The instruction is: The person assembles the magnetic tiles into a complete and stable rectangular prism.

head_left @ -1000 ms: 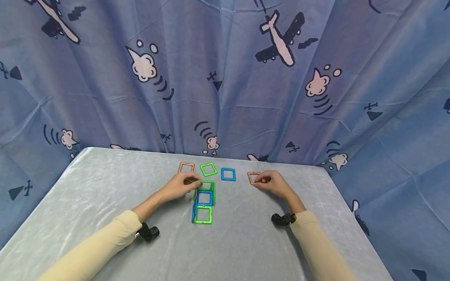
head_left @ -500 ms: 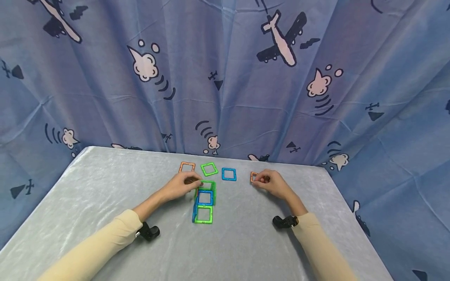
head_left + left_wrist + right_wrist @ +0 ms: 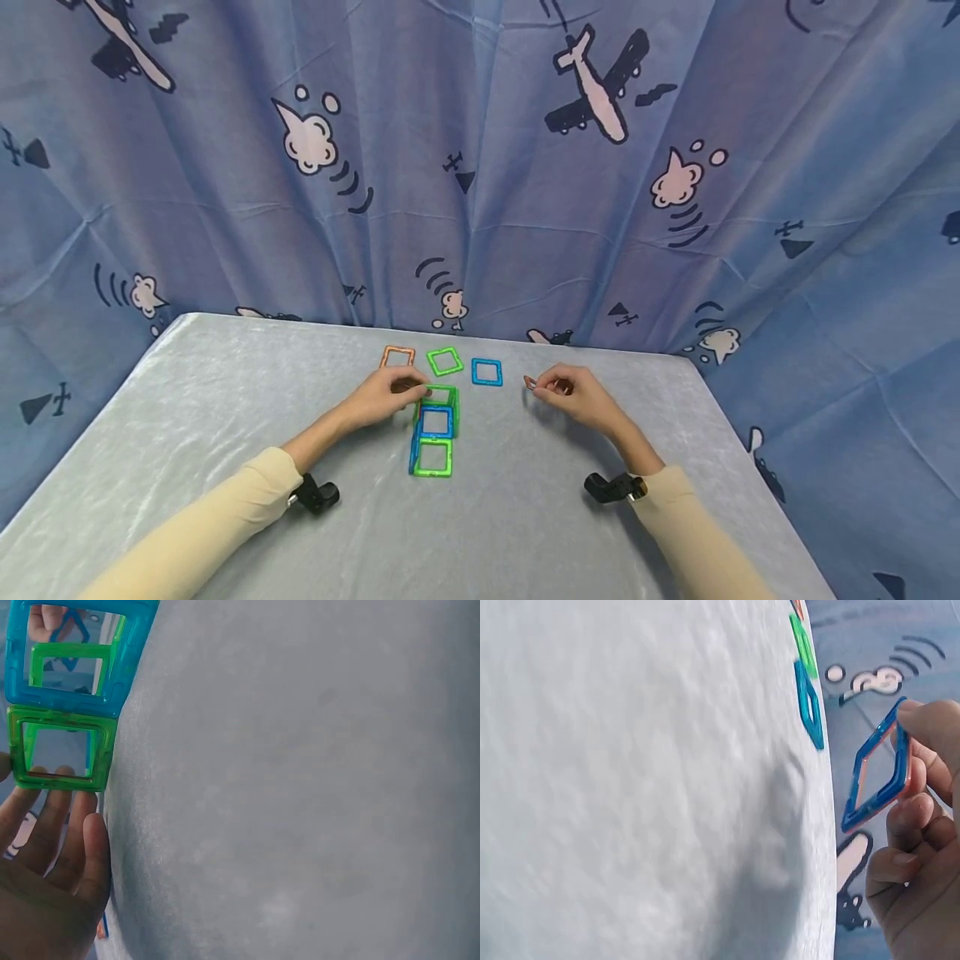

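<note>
Two bare hands worked over a pale cloth-covered table (image 3: 517, 508), with a blue curtain (image 3: 487, 183) printed with planes behind it. Left of centre was a structure (image 3: 435, 438) of joined green and blue square frames, some standing upright along its sides. The left hand (image 3: 390, 393) was at its far left corner, thumb and fingers seeming to pinch a green frame; through that frame's opening, fingertips showed on the other side. Well apart to the right, the right hand (image 3: 581, 396) held a tile (image 3: 874, 808) pinched between thumb and fingers, the other fingers curled, clear of the cloth. It looked orange from above but blue with orange edging from the right wrist; whether one piece or two, I could not tell. Near the table's far edge lay an orange tile (image 3: 399, 348), a green tile (image 3: 432, 364) and a blue tile (image 3: 486, 384).

The step in hand appeared to be readying a piece while steadying the build. The next move probably called for bringing it leftward, edge aligned, without jolting the structure.
</note>
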### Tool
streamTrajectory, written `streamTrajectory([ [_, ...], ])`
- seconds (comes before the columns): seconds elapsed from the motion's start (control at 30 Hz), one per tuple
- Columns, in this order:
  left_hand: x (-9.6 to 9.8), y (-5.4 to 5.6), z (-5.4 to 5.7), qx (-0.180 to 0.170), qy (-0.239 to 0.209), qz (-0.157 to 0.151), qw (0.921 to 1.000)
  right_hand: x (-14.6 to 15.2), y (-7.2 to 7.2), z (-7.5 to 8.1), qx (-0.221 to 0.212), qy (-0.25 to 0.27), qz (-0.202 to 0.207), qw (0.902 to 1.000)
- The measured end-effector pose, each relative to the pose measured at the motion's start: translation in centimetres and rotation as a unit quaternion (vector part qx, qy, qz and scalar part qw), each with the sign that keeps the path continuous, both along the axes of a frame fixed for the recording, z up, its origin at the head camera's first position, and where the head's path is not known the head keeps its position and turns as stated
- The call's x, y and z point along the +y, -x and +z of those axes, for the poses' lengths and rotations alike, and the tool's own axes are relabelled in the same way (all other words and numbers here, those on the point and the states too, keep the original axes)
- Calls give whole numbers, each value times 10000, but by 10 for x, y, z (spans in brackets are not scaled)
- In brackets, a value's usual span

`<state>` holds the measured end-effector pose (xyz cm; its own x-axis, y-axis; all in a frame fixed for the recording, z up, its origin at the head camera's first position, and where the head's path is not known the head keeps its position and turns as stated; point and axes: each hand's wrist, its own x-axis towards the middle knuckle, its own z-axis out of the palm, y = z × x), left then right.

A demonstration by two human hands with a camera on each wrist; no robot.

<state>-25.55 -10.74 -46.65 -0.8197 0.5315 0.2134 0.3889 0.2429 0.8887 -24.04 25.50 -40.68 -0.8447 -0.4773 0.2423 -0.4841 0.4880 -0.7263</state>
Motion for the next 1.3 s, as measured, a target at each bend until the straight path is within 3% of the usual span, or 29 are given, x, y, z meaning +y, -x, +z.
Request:
streamTrajectory([
  [0.43,0,0,1,30,-32,-59,10000,-24,-22,-3,-554,444,342,9969],
  [0.6,-1,0,2,67,-56,-79,9999,-29,-25,-8,-518,411,469,9967],
  [0.87,-1,0,1,15,-90,-133,9999,-27,-19,-33,-517,341,443,9971],
  [1.3,-1,-1,3,-41,-103,-126,9999,-33,-26,-30,-113,189,420,9989],
])
